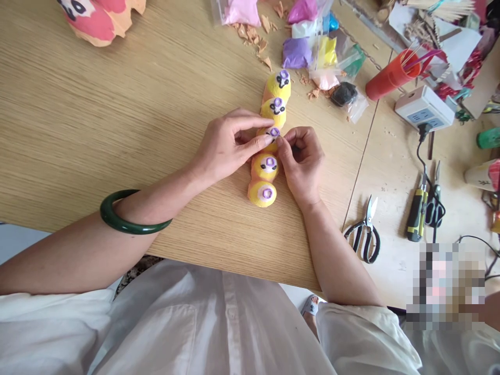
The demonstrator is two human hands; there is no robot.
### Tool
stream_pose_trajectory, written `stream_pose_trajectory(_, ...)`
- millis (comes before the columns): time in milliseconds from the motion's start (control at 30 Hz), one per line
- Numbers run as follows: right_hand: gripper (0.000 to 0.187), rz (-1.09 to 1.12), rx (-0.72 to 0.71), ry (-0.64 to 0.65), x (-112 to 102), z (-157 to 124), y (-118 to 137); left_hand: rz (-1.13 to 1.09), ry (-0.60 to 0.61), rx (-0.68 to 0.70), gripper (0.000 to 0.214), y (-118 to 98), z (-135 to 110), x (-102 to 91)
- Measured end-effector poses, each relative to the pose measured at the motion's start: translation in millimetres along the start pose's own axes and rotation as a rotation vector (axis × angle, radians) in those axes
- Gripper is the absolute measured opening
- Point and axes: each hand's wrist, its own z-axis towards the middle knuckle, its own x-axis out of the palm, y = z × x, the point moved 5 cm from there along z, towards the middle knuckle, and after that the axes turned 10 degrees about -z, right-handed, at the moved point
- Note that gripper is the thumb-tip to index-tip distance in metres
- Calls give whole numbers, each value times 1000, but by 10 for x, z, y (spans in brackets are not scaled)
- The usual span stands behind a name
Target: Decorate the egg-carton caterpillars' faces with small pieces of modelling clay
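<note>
A strip of egg carton cups [262,195], covered in yellow, stands on the table in front of me. Its cups bear pale face patches with purple rings, and most show black marks beside the ring. My left hand [230,138] grips the strip from the left, thumb and fingers at the middle cup. On the other side, my right hand [302,156] has thumb and forefinger pinched together at that same cup's face. Whatever sits in the pinch is too small to make out. The middle cup is partly hidden by my fingers.
Bags of coloured clay [297,52] lie beyond the strip among torn carton scraps [250,34]. Scissors [365,232], a utility knife [417,213], a power socket block [425,109] and a red cup [392,75] are at right. A pink painted carton [101,23] is at far left.
</note>
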Motion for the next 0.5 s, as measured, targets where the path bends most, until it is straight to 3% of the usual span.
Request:
stream_pose_trajectory(267, 44, 103, 98, 39, 45, -18, -139, -9, 39, 12, 29, 44, -3, -29)
stream_pose_trajectory(500, 42, 124, 93, 31, 33, -20, -84, 44, 28, 25, 25, 29, 13, -26)
